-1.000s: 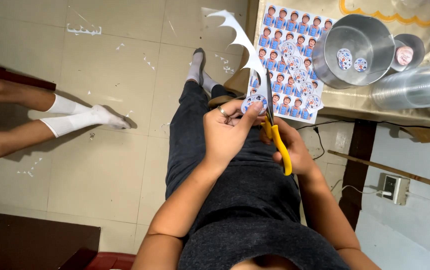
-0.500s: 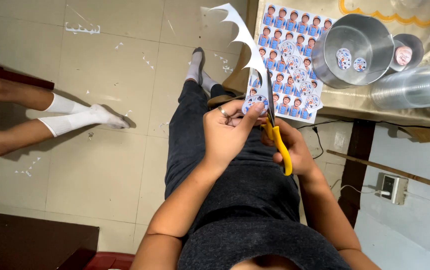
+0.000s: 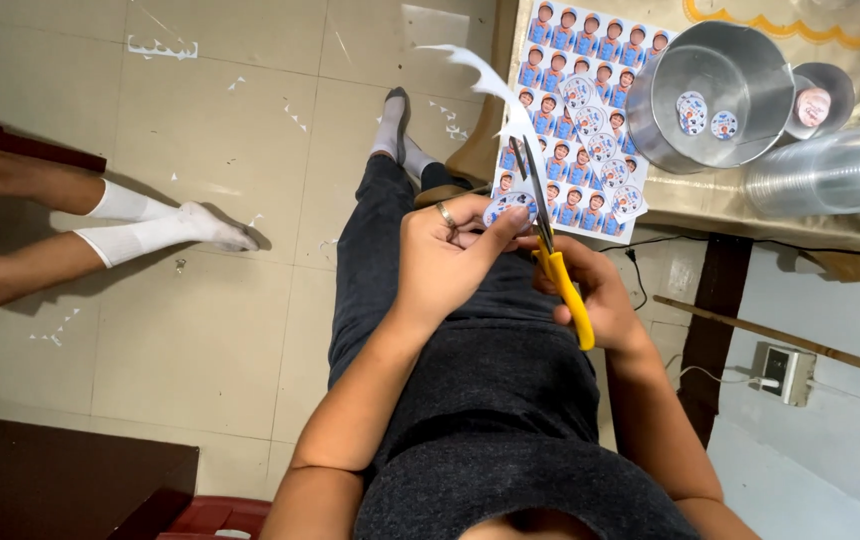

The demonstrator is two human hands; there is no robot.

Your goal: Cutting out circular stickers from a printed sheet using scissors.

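My left hand, a ring on one finger, pinches a small round printed cutout over my lap. My right hand grips yellow-handled scissors, whose blades point up and away and meet the edge of the cutout. A curled white paper strip trails upward from the cut. Just beyond lies a printed sheet of small repeated figures on the table edge, with several round cutouts lying on it.
A metal bucket holding round cutouts stands on the table, beside a stack of clear plastic cups lying on its side. Another person's legs in white socks stretch across the tiled floor at left. Paper scraps litter the floor.
The scissors have advanced slightly around the cutout and the white paper strip has curled further away. My hands stay in nearly the same place.
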